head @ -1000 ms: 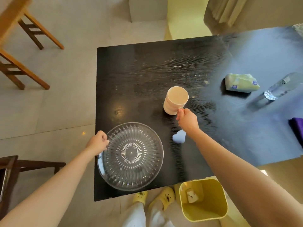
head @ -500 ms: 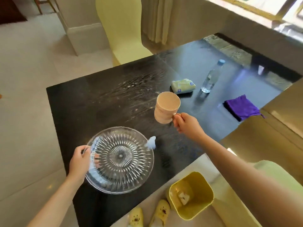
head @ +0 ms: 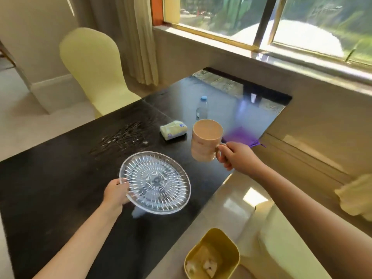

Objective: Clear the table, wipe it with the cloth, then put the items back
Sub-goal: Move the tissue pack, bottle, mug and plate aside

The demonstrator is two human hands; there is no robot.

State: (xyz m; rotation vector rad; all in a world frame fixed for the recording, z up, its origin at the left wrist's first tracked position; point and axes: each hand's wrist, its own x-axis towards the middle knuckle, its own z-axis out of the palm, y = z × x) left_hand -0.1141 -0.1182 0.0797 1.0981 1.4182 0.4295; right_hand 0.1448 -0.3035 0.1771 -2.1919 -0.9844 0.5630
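My left hand (head: 116, 193) grips the near-left rim of a clear cut-glass plate (head: 155, 182), held tilted above the black table (head: 60, 178). My right hand (head: 234, 156) holds a beige mug (head: 206, 139) by its handle, lifted off the table near its right edge. Behind the mug lie a purple cloth (head: 240, 135), partly hidden, a pale green tissue pack (head: 173, 130) and an upright water bottle (head: 202, 109) with a blue cap.
A yellow bin (head: 213, 256) with scraps stands on the floor below the table's right edge. A yellow chair (head: 90, 67) sits at the far side, another (head: 281, 248) at the right. A window sill (head: 261, 57) runs behind. Smears mark the table's middle (head: 122, 135).
Both hands have lifted their items off the table: the plate has risen and tilted, the mug has moved up and to the right. My view has swung up toward the window.
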